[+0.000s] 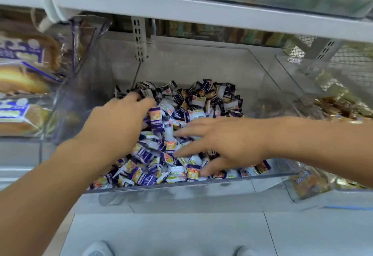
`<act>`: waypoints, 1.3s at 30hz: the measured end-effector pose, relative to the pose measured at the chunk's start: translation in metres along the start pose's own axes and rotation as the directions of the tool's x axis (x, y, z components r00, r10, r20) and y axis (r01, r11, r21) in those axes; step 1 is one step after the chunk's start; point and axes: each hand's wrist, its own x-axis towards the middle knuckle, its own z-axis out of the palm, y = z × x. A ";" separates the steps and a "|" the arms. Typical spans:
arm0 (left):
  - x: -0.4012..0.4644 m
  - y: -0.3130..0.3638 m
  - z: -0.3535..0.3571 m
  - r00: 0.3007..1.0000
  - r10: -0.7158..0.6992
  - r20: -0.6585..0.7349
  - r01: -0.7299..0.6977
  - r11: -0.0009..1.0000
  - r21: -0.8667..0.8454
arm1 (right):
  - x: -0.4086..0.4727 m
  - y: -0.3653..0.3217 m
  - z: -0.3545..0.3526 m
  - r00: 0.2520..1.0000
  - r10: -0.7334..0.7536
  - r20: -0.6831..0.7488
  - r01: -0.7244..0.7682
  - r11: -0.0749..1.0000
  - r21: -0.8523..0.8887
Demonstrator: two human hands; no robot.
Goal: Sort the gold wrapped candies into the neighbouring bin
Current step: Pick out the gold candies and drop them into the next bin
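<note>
Both my hands are down in the clear plastic bin (193,188) on the grey metal shelf (201,8), over a heap of small purple-and-white wrapped candies (203,100). My left hand (119,122) lies palm down on the left side of the heap, fingers bent forward into the wrappers; fingertips blurred, so I cannot tell whether they hold anything. My right hand (228,144) reaches in from the right, fingers spread wide and straight, tips resting on the wrappers near the front wall, nothing pinched. The gold-foil wrapped candies (341,107) lie in the neighbouring clear bin (290,193) to the right, well apart from both sets of fingers, beyond my right forearm. None distinguishable under my fingers; the picture is blurred. Packaged bread loaves (22,82) sit left of the bin.
</note>
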 end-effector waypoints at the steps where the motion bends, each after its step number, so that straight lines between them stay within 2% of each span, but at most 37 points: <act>1: 0.002 -0.006 -0.002 0.998 -0.044 -0.042 0.044 0.999 0.013 | 0.003 0.000 0.006 0.999 0.030 0.042 -0.026 0.996 -0.084; 3: 0.003 -0.012 -0.001 0.997 -0.065 -0.037 0.065 0.998 -0.003 | 0.005 0.006 0.014 0.992 0.118 0.033 -0.111 0.979 -0.173; 5: 0.003 -0.009 0.002 1.000 -0.001 0.014 0.001 1.000 -0.015 | 0.003 0.014 0.013 0.976 0.216 -0.019 -0.216 0.960 -0.181; 6: 0.002 -0.007 0.003 0.999 0.030 0.019 -0.029 0.999 -0.027 | 0.003 0.018 0.012 0.965 0.263 -0.018 -0.263 0.952 -0.156; 9: -0.002 -0.004 -0.001 0.996 0.078 -0.033 -0.081 0.993 -0.085 | 0.001 0.014 -0.001 0.929 0.357 0.100 -0.359 0.933 0.011; 10: -0.005 -0.002 -0.004 0.993 0.103 -0.064 -0.110 0.987 -0.117 | -0.002 0.008 -0.007 0.925 0.370 0.088 -0.377 0.922 0.088; 11: -0.008 0.000 -0.008 0.987 0.135 -0.090 -0.148 0.976 -0.159 | -0.009 -0.002 -0.014 0.922 0.386 0.037 -0.387 0.908 0.162; 13: -0.020 0.004 -0.015 0.975 0.197 -0.105 -0.217 0.943 -0.250 | -0.031 -0.027 -0.026 0.891 0.427 -0.154 -0.372 0.881 0.292; 14: -0.027 0.003 -0.021 0.973 0.215 -0.083 -0.230 0.930 -0.286 | -0.046 -0.042 -0.028 0.866 0.451 -0.218 -0.362 0.864 0.351; 16: -0.043 -0.004 -0.035 0.964 0.264 0.040 -0.234 0.906 -0.352 | -0.074 -0.074 -0.024 0.854 0.489 -0.181 -0.390 0.829 0.400; 18: -0.058 -0.009 -0.043 0.914 0.329 0.236 -0.235 0.905 -0.354 | -0.084 -0.090 -0.007 0.855 0.513 -0.084 -0.472 0.834 0.286; 20: -0.068 -0.006 -0.036 0.868 0.344 0.358 -0.252 0.927 -0.279 | -0.079 -0.093 0.009 0.829 0.554 -0.079 -0.533 0.824 0.193; 22: -0.074 -0.002 -0.029 0.904 0.306 0.298 -0.246 0.944 -0.222 | -0.071 -0.090 0.014 0.799 0.578 -0.169 -0.554 0.815 0.169; 24: -0.076 -0.005 -0.030 0.957 0.250 0.145 -0.222 0.958 -0.183 | -0.069 -0.089 0.008 0.779 0.573 -0.254 -0.557 0.819 0.139; 26: -0.073 -0.013 -0.037 0.985 0.165 -0.047 -0.172 0.962 -0.212 | -0.071 -0.085 -0.003 0.742 0.580 -0.335 -0.551 0.813 0.189; 28: -0.069 -0.015 -0.043 0.983 0.095 -0.158 -0.136 0.951 -0.276 | -0.073 -0.075 -0.008 0.716 0.585 -0.381 -0.536 0.810 0.236; 31: -0.060 -0.002 -0.045 0.977 0.123 -0.173 -0.170 0.941 -0.292 | -0.079 -0.050 -0.011 0.670 0.622 -0.406 -0.563 0.782 0.269; 34: -0.051 0.009 -0.042 0.987 0.095 -0.130 -0.127 0.955 -0.268 | -0.081 -0.041 -0.005 0.663 0.626 -0.410 -0.555 0.779 0.292; 37: -0.048 0.020 -0.035 0.996 0.088 -0.003 -0.087 0.984 -0.154 | -0.065 -0.049 0.009 0.695 0.602 -0.393 -0.582 0.792 0.183; 39: -0.046 0.029 -0.032 0.995 0.094 0.031 -0.092 0.994 -0.060 | -0.062 -0.055 0.019 0.690 0.596 -0.411 -0.595 0.790 0.148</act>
